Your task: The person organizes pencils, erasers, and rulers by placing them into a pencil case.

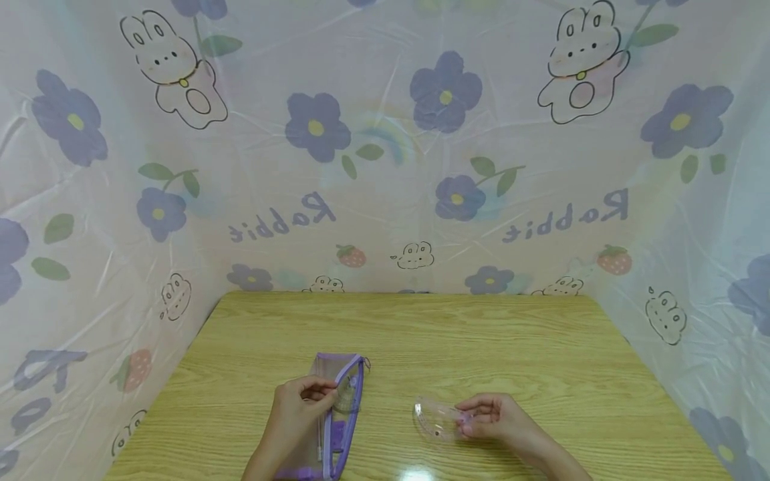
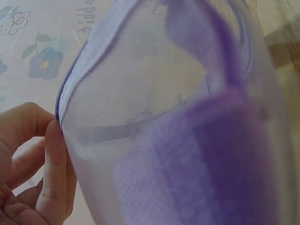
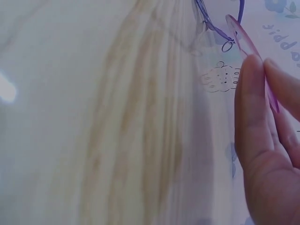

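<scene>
My left hand pinches the open zipper edge of a see-through mesh pencil case with purple trim. In the left wrist view the thumb and finger grip that edge, and the case's mouth gapes. Inside the case are a purple piece and a clear item. To the right of the case, my right hand holds a clear, pink-tinted protractor between thumb and fingers, its curved side facing the case. The right wrist view shows the protractor nearly edge-on.
Both hands work over the near part of a wood-grain table. A curtain printed with rabbits and flowers encloses the table at the back and both sides. A small zipper pull hangs at the case's far end.
</scene>
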The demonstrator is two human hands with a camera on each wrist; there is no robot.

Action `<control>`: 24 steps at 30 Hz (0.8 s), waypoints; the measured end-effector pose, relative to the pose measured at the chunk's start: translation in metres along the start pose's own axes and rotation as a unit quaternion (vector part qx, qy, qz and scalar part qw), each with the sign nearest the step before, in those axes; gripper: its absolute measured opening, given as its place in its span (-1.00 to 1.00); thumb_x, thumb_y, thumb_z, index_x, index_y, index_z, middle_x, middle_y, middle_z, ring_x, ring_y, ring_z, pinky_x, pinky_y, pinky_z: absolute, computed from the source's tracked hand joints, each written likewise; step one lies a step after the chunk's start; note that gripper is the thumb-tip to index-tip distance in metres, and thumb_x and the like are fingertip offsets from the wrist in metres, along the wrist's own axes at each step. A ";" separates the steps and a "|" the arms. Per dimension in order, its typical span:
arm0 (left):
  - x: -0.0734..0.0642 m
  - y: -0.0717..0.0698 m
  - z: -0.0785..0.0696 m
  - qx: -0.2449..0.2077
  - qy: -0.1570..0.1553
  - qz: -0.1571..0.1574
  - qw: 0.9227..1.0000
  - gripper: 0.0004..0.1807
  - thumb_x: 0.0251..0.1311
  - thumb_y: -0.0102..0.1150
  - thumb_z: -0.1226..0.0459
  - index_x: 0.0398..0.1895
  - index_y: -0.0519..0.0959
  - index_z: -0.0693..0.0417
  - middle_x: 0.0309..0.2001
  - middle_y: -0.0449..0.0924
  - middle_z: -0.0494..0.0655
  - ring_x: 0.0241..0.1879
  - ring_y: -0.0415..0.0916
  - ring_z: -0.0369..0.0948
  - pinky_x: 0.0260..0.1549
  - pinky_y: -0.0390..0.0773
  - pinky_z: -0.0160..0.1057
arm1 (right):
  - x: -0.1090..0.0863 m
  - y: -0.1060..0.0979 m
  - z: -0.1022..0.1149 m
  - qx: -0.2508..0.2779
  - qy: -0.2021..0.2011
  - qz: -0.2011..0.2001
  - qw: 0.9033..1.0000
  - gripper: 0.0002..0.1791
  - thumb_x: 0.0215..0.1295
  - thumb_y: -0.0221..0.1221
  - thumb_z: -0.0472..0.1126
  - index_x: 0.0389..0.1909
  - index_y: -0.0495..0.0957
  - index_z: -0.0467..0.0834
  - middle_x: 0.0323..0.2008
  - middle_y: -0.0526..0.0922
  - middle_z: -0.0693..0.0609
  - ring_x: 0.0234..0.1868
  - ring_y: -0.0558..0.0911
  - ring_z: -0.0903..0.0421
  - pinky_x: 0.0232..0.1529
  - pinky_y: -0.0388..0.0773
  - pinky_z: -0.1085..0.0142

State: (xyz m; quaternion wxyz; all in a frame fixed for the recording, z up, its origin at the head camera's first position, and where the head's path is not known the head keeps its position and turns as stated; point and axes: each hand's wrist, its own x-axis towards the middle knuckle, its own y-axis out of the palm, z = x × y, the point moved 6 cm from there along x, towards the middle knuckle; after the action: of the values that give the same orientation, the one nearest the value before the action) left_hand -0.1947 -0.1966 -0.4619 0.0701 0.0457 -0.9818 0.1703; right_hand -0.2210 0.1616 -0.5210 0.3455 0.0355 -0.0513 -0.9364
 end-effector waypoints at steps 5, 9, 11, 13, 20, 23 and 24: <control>0.000 -0.001 -0.001 0.006 0.004 -0.003 1.000 -0.91 0.10 0.41 0.43 -0.32 0.71 0.26 -0.41 0.67 -0.08 -0.43 0.59 -0.23 -0.39 0.65 -0.40 | 0.004 0.002 0.000 -0.011 0.003 -0.009 1.000 -0.55 0.32 0.22 -0.44 0.13 0.38 -0.60 -0.08 0.65 -0.24 -0.12 0.72 0.06 -0.03 0.66 0.21; 0.000 -0.001 -0.001 0.008 0.004 -0.002 1.000 -0.91 0.11 0.41 0.43 -0.31 0.71 0.27 -0.40 0.67 -0.08 -0.43 0.59 -0.23 -0.39 0.65 -0.40 | 0.007 0.003 0.000 -0.016 0.002 -0.015 1.000 -0.55 0.30 0.24 -0.44 0.12 0.39 -0.60 -0.09 0.66 -0.22 -0.13 0.72 0.08 -0.04 0.66 0.24; 0.000 -0.001 0.000 0.008 0.004 -0.002 1.000 -0.90 0.11 0.41 0.43 -0.31 0.71 0.27 -0.40 0.67 -0.08 -0.42 0.59 -0.23 -0.39 0.65 -0.40 | 0.008 0.003 0.000 -0.019 0.001 -0.019 1.000 -0.55 0.30 0.24 -0.44 0.12 0.39 -0.60 -0.09 0.66 -0.22 -0.13 0.72 0.08 -0.04 0.66 0.24; -0.001 -0.001 0.000 0.006 0.004 -0.002 1.000 -0.90 0.11 0.41 0.43 -0.31 0.71 0.27 -0.40 0.67 -0.08 -0.42 0.59 -0.23 -0.39 0.65 -0.40 | 0.011 0.004 0.000 -0.021 0.002 -0.022 1.000 -0.55 0.29 0.24 -0.45 0.12 0.39 -0.60 -0.09 0.66 -0.23 -0.13 0.72 0.07 -0.04 0.66 0.24; 0.000 -0.001 0.001 0.003 0.004 -0.005 1.000 -0.90 0.10 0.42 0.42 -0.31 0.71 0.26 -0.40 0.67 -0.09 -0.43 0.60 -0.24 -0.40 0.65 -0.40 | 0.020 0.010 0.000 -0.020 0.004 -0.018 1.000 -0.54 0.31 0.24 -0.43 0.14 0.38 -0.59 -0.07 0.66 -0.21 -0.10 0.72 0.03 -0.02 0.66 0.20; 0.000 0.000 0.001 0.005 0.007 -0.004 1.000 -0.90 0.10 0.42 0.44 -0.31 0.71 0.27 -0.40 0.68 -0.09 -0.43 0.60 -0.24 -0.40 0.65 -0.40 | 0.024 0.013 0.000 -0.024 -0.002 -0.017 1.000 -0.54 0.31 0.24 -0.43 0.13 0.38 -0.60 -0.07 0.66 -0.22 -0.10 0.72 0.03 -0.01 0.65 0.19; 0.001 0.000 0.001 0.007 0.008 -0.004 1.000 -0.90 0.10 0.41 0.44 -0.31 0.71 0.27 -0.41 0.68 -0.09 -0.43 0.60 -0.24 -0.40 0.65 -0.40 | 0.026 0.014 0.000 -0.025 -0.003 -0.018 1.000 -0.54 0.30 0.24 -0.43 0.13 0.38 -0.60 -0.07 0.66 -0.23 -0.09 0.72 0.03 -0.01 0.65 0.19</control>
State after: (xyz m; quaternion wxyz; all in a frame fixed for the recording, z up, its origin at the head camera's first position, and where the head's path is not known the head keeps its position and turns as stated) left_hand -0.1953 -0.1970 -0.4627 0.0786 0.0483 -0.9798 0.1773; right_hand -0.2318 0.1346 -0.5206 0.3296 0.0245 -0.0280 -0.9434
